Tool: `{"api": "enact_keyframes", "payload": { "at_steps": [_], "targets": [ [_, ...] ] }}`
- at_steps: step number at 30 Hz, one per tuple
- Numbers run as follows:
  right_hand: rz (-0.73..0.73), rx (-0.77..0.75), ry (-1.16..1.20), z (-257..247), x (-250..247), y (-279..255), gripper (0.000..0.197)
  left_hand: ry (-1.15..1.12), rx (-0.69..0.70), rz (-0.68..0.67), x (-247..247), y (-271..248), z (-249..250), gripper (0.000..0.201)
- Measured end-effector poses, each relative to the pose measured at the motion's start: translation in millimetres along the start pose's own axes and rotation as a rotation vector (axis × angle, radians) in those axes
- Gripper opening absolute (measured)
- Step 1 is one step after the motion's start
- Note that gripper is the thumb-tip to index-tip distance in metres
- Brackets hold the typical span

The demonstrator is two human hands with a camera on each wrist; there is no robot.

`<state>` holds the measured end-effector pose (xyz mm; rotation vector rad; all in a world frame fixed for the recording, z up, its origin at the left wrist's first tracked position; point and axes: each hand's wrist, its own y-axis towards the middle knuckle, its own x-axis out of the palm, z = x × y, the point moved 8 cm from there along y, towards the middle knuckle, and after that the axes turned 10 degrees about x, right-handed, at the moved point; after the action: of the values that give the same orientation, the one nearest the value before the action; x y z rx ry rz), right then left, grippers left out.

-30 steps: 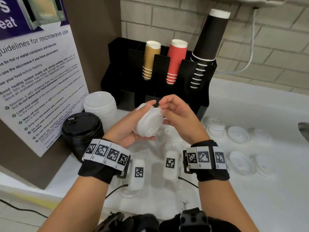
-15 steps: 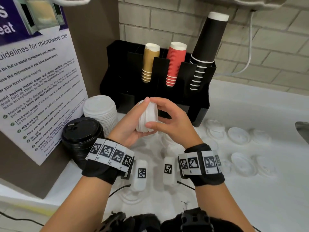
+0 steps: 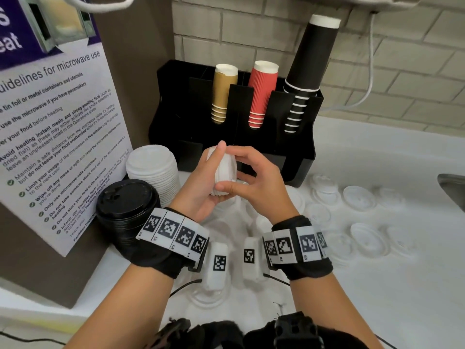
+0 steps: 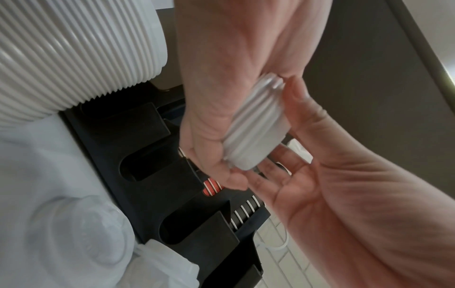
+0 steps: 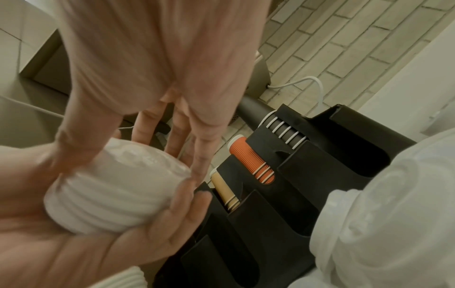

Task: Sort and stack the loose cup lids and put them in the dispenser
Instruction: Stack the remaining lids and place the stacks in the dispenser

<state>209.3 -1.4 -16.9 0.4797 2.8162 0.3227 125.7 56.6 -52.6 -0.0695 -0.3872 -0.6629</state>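
- The dispenser (image 3: pixel 234 137) is standing at upper centre of the head view, against the wall.
- Three cup stacks (image 3: pixel 261 94) are sitting in its slots, side by side.
- A tall lid stack (image 3: pixel 153 165) is standing left of centre, with a second lid stack (image 3: pixel 125 205) just before it.
- Both hands are holding a small lid stack (image 3: pixel 225 172) at centre, before the dispenser.
- Loose lids (image 3: pixel 359 197) are lying at right on the counter (image 3: pixel 377 298).
- A sign (image 3: pixel 50 137) is leaning at left.

Head camera looks down from above, facing twelve o'clock; both wrist cameras look close along the hands; all share the black dispenser (image 3: pixel 299 152) (image 4: pixel 152 175) (image 5: pixel 320 175).
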Motion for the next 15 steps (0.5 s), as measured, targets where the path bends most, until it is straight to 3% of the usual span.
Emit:
{"api": "enact_keyframes", "payload": {
  "at_steps": [3, 5, 7, 8, 11, 13, 15],
  "targets": [
    [-0.009, -0.020, 0.039, -1, 6, 3, 0.049, 0.025, 0.051, 0.058, -8, 3, 6, 0.033],
    [0.013, 0.072, 0.068, 7, 4, 7, 0.031, 0.059, 0.119, 0.088, -13, 7, 16, 0.015],
    [-0.034, 0.209, -0.227, 22, 8, 10, 0.022, 0.095, 0.182, 0.112, -17, 9, 26, 0.011],
    [-0.154, 0.258, -0.451, 32, 18, 7, 0.022, 0.110, 0.208, 0.114, -18, 10, 30, 0.012],
    [-0.546, 0.372, -0.848, 65, 52, -14, 0.049, 0.129, 0.250, 0.085, -16, 11, 36, 0.025],
    [-0.652, 0.445, -0.914, 76, 67, -24, 0.067, 0.123, 0.252, 0.084, -16, 10, 36, 0.031],
    [-0.710, 0.474, -0.970, 83, 77, -27, 0.074, 0.110, 0.245, 0.090, -18, 8, 34, 0.025]
  ]
}}
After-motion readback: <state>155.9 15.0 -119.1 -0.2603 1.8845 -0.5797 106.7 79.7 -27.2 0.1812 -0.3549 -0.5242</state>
